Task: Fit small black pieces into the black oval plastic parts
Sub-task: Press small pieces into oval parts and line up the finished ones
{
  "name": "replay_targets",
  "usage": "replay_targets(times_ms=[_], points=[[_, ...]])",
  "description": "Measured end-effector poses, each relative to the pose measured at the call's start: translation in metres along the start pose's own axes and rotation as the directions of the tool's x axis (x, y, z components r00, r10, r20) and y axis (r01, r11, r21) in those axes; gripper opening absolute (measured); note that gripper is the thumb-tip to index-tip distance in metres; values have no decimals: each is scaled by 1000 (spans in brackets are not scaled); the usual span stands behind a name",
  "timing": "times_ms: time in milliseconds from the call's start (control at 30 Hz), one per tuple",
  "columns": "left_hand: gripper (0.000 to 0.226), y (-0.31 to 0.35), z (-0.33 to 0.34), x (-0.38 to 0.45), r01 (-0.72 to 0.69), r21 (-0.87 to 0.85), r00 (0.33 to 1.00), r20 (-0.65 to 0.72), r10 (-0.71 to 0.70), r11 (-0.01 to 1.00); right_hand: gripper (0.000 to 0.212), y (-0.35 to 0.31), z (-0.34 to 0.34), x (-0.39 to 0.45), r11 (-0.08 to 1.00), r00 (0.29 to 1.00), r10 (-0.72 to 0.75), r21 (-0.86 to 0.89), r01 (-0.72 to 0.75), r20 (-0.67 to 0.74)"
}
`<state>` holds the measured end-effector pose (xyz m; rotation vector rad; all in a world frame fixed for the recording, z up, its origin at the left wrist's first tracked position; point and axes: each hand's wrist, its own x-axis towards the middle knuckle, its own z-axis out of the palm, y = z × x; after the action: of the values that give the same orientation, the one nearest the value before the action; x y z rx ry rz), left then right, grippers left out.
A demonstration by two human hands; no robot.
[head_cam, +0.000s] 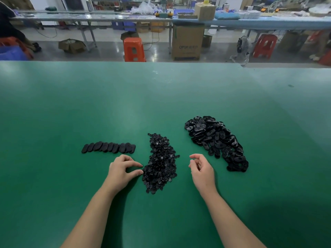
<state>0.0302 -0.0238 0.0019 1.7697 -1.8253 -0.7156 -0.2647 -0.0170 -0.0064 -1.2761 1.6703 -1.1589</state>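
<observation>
A heap of small black pieces [161, 163] lies in the middle of the green table [161, 97]. To its right spreads a larger heap of black oval plastic parts [217, 140]. A row of overlapping oval parts [108, 147] lies to the left. My left hand [121, 169] rests on the table with thumb and forefinger tips at the left edge of the small-piece heap; no piece shows between them. My right hand [201, 167] hovers between the two heaps, its fingers loosely curled and holding nothing.
Beyond the table's far edge stand an orange stool [134, 49], a large cardboard box [187, 42], a red stool [265, 45] and a long workbench [89, 17] with boxes and bags.
</observation>
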Motion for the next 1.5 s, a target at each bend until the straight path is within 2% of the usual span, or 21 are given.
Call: replay_targets(times_ms=[133,333,467,633,800,1033,1167,1300,1500], points=[[5,10,11,1,-2,52,995,-97,8,999,17,-1,0,0,1000,1000,6,21,-6,2],[8,24,17,11,-1,89,999,-45,5,996,17,-2,-1,-1,1000,1000,-2,23,2,7],[7,24,22,12,-5,70,997,-78,10,998,17,-3,-1,-1,1000,1000,0,17,-1,11],[10,17,22,13,-7,-37,991,-131,2,999,18,-3,-1,-2,1000,1000,-7,10,7,5],[18,19,27,15,4,85,993,-117,6,996,18,-3,0,-2,1000,1000,-6,11,6,2],[2,20,28,16,0,98,989,-149,14,995,19,-3,0,-2,1000,1000,-9,8,9,0],[13,21,25,16,6,103,994,-112,6,995,19,-4,0,-3,1000,1000,-15,1,15,-7],[21,19,24,12,11,-38,988,-152,-17,999,19,-4,0,-3,1000,1000,-12,-4,12,-3],[17,19,29,8,125,-288,915,-337,-222,950,19,-3,0,-2,1000,1000,-11,-18,11,-6]])
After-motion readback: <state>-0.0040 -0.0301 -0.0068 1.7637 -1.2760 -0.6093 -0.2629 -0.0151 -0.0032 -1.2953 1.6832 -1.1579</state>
